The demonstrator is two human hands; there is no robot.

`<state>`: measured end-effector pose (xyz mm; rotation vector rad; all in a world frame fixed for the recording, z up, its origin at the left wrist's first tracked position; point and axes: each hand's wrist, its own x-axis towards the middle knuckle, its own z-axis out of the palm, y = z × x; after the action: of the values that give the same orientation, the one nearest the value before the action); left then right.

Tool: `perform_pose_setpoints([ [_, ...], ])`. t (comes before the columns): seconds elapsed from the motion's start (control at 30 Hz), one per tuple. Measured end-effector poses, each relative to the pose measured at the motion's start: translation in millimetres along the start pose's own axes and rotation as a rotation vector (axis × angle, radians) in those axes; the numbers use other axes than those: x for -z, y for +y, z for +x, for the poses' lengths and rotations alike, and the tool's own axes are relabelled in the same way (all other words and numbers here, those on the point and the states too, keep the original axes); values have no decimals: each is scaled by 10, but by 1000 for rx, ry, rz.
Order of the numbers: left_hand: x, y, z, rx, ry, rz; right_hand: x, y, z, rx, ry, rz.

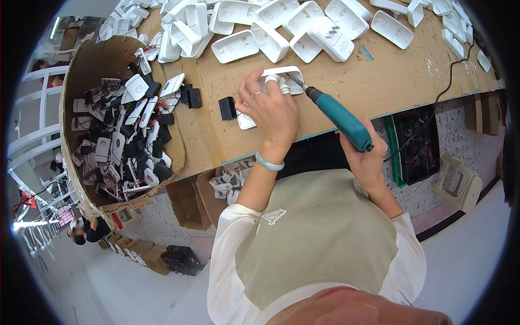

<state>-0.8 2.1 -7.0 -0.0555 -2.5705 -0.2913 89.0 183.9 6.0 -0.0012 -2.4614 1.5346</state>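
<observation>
A teal electric screwdriver (340, 117) is gripped at its rear end by my right hand (367, 157). Its bit reaches into an open white plastic housing (294, 71) on the cardboard-covered table. My left hand (271, 111) grips that housing, with white coverings on some fingertips. The bit's exact contact point is too small to make out. Beside my left hand lie a black block (227, 108) and a white plastic piece (246, 122), partly hidden by the hand.
At the left, a large cardboard box (69, 124) holds many white and black parts with wires. White housings (235, 46) are heaped along the table's far side. A black cable (450, 76) runs over the right side. Below stand a black crate (416, 146) and a stool (460, 184).
</observation>
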Motion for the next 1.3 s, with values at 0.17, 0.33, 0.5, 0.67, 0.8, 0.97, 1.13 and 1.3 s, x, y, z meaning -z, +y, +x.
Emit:
perform_pose_setpoints([
  [0.17, -6, 2, -3, 6, -8, -1, 32, -27, 18, -10, -24, -39],
  [0.33, -13, -1, -5, 12, -9, -13, 16, -36, 18, 5, -10, -44],
  [0.5, -10, -5, -4, 16, -28, -29, 53, -38, -25, 20, 9, 50],
  [0.67, -8, -9, -11, 20, -29, -15, 173, -98, -100, -88, 48, 121],
  [0.8, -2, -5, 0, 15, -27, -17, 224, -92, -130, -137, 78, 158],
  [0.97, 38, -11, 6, 18, -44, -129, 234, 5, -196, -116, 106, 124],
  [1.13, 154, -201, -63, -2, -138, -308, 206, 6, -221, -200, 200, 44],
  [1.3, 704, -668, -494, 116, -279, -602, 226, -61, -161, -203, 244, 89],
])
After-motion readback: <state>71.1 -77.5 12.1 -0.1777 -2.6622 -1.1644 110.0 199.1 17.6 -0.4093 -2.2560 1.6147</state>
